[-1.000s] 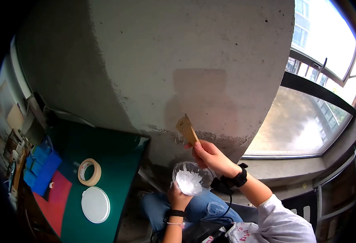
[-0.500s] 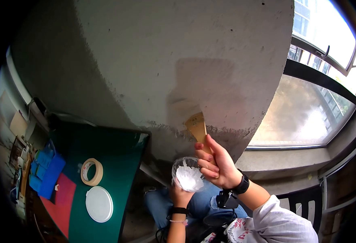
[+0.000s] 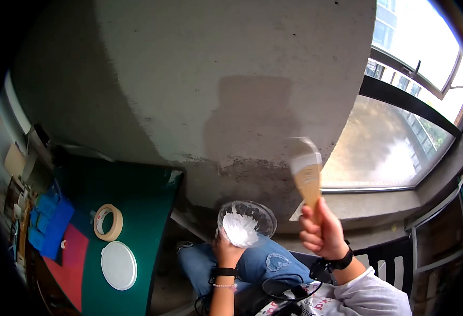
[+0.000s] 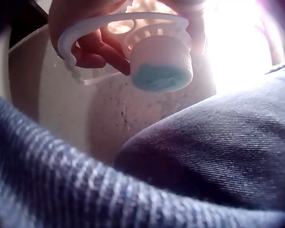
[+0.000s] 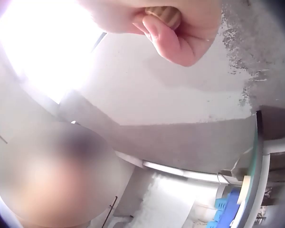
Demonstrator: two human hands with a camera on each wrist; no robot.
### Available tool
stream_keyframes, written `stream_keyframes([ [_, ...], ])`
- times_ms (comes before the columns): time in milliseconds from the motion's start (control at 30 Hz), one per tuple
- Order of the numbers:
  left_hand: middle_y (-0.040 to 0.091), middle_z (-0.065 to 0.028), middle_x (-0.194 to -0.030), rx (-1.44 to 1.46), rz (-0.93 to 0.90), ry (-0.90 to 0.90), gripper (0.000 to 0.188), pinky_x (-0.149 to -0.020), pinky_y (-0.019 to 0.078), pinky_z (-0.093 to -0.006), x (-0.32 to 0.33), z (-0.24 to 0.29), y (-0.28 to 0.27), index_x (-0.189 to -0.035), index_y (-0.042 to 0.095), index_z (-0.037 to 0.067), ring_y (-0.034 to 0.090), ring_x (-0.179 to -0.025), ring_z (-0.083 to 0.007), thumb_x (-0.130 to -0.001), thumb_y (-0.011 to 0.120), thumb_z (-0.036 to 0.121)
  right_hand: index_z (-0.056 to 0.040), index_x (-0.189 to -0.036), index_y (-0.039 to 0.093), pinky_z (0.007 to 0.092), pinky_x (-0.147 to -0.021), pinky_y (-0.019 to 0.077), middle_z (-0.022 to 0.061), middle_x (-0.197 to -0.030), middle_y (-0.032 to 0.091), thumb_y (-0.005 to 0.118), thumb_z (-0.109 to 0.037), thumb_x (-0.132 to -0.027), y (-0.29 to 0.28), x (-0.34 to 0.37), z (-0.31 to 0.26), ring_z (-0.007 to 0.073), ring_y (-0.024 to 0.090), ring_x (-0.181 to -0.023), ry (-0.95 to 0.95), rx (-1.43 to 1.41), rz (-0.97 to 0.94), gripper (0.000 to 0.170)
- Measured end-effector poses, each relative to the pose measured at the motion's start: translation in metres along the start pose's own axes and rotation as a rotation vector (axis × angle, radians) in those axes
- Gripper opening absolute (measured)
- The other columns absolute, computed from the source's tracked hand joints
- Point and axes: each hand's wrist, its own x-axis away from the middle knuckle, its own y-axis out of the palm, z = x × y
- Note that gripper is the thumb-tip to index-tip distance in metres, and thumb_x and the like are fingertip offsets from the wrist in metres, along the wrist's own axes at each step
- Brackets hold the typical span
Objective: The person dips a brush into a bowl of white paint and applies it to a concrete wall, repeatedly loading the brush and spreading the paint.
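In the head view my left hand [image 3: 228, 249] holds a clear plastic container [image 3: 266, 217] with white paste [image 3: 240, 229] inside. The left wrist view shows its underside, a white screw cap [image 4: 159, 52] with a teal patch, like an upturned bottle top. A white ring handle [image 4: 97, 21] loops beside the cap, close to the fingers. Raised to the right of the container, my right hand [image 3: 323, 231] grips a putty knife [image 3: 309, 179] by its wooden handle. The blade points up and is blurred. In the right wrist view the handle's end [image 5: 168, 15] shows inside the curled fingers.
A grey wall [image 3: 200, 105] with a rough patch low down stands ahead, with a window [image 3: 389, 142] at right. On the green table [image 3: 152, 210] at left lie a tape roll [image 3: 108, 222], a white lid [image 3: 119, 265] and blue boxes [image 3: 52, 221]. Jeans-clad legs [image 3: 263, 263] are below.
My right hand has moved right and down with the putty knife, away from over the container, turning the blade's face. The left hand stays on the container.
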Motion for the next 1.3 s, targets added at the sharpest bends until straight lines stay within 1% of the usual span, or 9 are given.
stream_keyframes([
  [167, 0.068, -0.0142, -0.089, 0.071, -0.04, -0.005, 0.066, -0.071, 0.0533, -0.043, -0.001, 0.006, 0.002, -0.102, 0.06, 0.008, 0.066, -0.081, -0.0356, -0.05, 0.089, 0.035, -0.0144, -0.096, 0.044, 0.0212, -0.035, 0.0195, -0.0062, -0.059, 0.027, 0.035, -0.053, -0.098, 0.038, -0.063, 0.016, 0.0061, 0.02, -0.04, 0.218, 0.06, -0.135, 0.04],
  [367, 0.069, -0.0135, -0.092, 0.089, -0.023, -0.05, 0.067, -0.073, 0.0535, -0.0416, 0.0, 0.007, 0.001, -0.104, 0.059, 0.007, 0.067, -0.083, -0.0332, -0.05, 0.09, 0.032, -0.0128, -0.094, 0.044, 0.0211, -0.031, 0.0201, -0.0051, -0.059, 0.029, 0.035, -0.049, -0.1, -0.001, -0.038, 0.01, 0.0059, 0.021, -0.037, 0.013, -0.261, 0.031, 0.038],
  [467, 0.069, -0.0139, -0.092, 0.051, -0.031, -0.041, 0.066, -0.073, 0.0532, -0.0422, -0.001, 0.012, 0.001, -0.104, 0.059, 0.006, 0.066, -0.082, -0.0345, -0.051, 0.089, 0.032, -0.0151, -0.094, 0.045, 0.0208, -0.031, 0.0184, -0.0058, -0.059, 0.028, 0.033, -0.053, -0.099, -0.015, -0.001, -0.002, 0.0057, 0.019, -0.036, -0.006, -0.092, 0.056, 0.04],
  [567, 0.068, -0.0146, -0.091, 0.02, -0.099, -0.006, 0.065, -0.071, 0.0528, -0.0428, 0.001, 0.008, 0.006, -0.104, 0.059, 0.006, 0.066, -0.081, -0.0361, -0.052, 0.088, 0.032, -0.0162, -0.095, 0.044, 0.0212, -0.035, 0.0163, -0.0069, -0.059, 0.027, 0.032, -0.056, -0.098, 0.007, -0.013, -0.003, 0.0056, 0.018, -0.04, 0.239, 0.106, -0.065, 0.042],
  [700, 0.068, -0.0156, -0.09, 0.028, -0.092, 0.029, 0.065, -0.07, 0.0526, -0.043, 0.003, 0.012, 0.011, -0.104, 0.059, 0.006, 0.065, -0.081, -0.0371, -0.053, 0.088, 0.032, -0.0133, -0.097, 0.043, 0.0217, -0.036, 0.0184, -0.0067, -0.059, 0.026, 0.033, -0.057, -0.097, 0.021, -0.075, 0.018, 0.0063, 0.018, -0.041, 0.015, 0.005, -0.066, 0.045],
  [800, 0.068, -0.015, -0.09, 0.081, -0.072, 0.006, 0.064, -0.07, 0.0522, -0.0428, 0.002, 0.007, 0.01, -0.103, 0.06, 0.006, 0.065, -0.08, -0.0366, -0.052, 0.088, 0.032, -0.0131, -0.096, 0.044, 0.0214, -0.034, 0.0181, -0.0064, -0.058, 0.027, 0.035, -0.056, -0.097, 0.007, -0.052, 0.025, 0.0058, 0.02, -0.039, -0.028, -0.102, 0.105, 0.043],
  [1033, 0.068, -0.0151, -0.089, 0.036, -0.093, 0.022, 0.068, -0.071, 0.0514, -0.0447, 0.004, 0.003, 0.011, -0.103, 0.058, 0.006, 0.064, -0.08, -0.0375, -0.05, 0.089, 0.036, -0.0149, -0.094, 0.043, 0.022, -0.036, 0.0171, -0.007, -0.058, 0.025, 0.033, -0.058, -0.097, 0.017, -0.027, 0.007, 0.0057, 0.017, -0.041, -0.041, 0.119, -0.001, 0.044],
  [1200, 0.068, -0.0147, -0.091, -0.071, -0.079, -0.008, 0.074, -0.075, 0.0507, -0.0453, 0.0, 0.003, 0.009, -0.107, 0.058, 0.006, 0.064, -0.085, -0.037, -0.048, 0.089, 0.037, -0.0137, -0.096, 0.044, 0.0212, -0.034, 0.0178, -0.0075, -0.056, 0.027, 0.034, -0.054, -0.098, -0.022, -0.014, 0.005, 0.0045, 0.02, -0.039, -0.123, 0.048, 0.264, 0.042],
  [1300, 0.068, -0.0151, -0.094, 0.002, -0.051, -0.01, 0.075, -0.076, 0.0495, -0.0462, 0.001, 0.008, 0.009, -0.11, 0.057, 0.005, 0.064, -0.086, -0.0376, -0.05, 0.088, 0.037, -0.0118, -0.098, 0.049, 0.0207, -0.037, 0.0194, -0.0075, -0.058, 0.031, 0.035, -0.049, -0.1, -0.049, 0.025, -0.006, 0.0046, 0.023, -0.041, -0.082, 0.227, 0.143, 0.04],
])
